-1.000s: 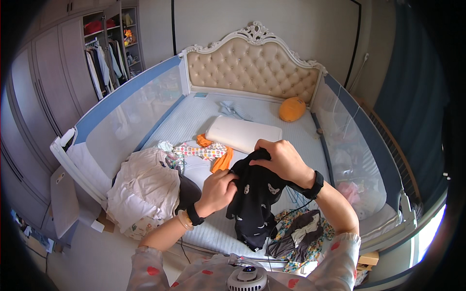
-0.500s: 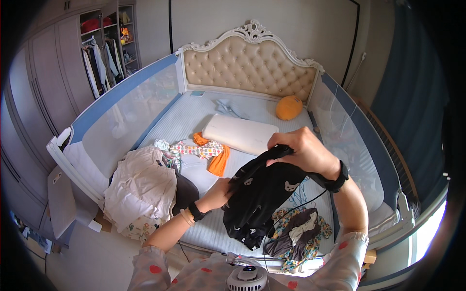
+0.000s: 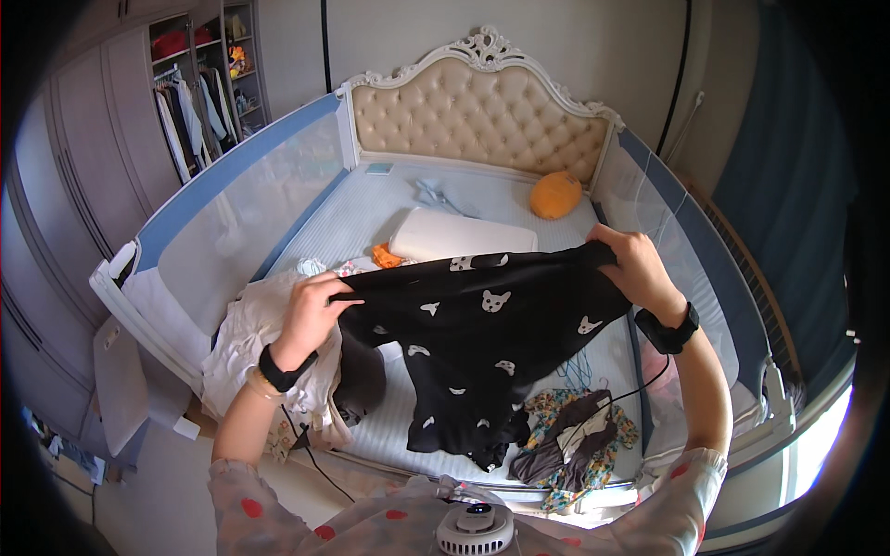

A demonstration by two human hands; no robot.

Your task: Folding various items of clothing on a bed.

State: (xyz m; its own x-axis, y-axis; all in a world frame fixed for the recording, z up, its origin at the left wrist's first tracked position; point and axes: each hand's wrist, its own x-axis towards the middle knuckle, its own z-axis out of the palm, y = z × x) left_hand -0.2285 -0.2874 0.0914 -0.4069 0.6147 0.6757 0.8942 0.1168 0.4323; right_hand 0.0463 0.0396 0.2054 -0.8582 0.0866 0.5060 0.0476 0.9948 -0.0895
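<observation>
A black garment with a white dog-face print is stretched wide between my hands above the bed. Its upper edge runs nearly straight across, and the lower part hangs down in folds to the mattress. My left hand pinches the left end of that edge, in front of the pile of pale clothes. At the other end my right hand grips the fabric with bent fingers. Whether it is a top or trousers I cannot make out.
Beneath is a bed with a striped sheet, enclosed by mesh rails. Pale clothes are heaped at the left; grey and floral garments lie near right. Farther back are a white pillow and an orange cushion.
My hands have moved apart, left hand leftward and right hand rightward. The bunched black garment is now spread open between them, covering most of the patterned cloth behind it.
</observation>
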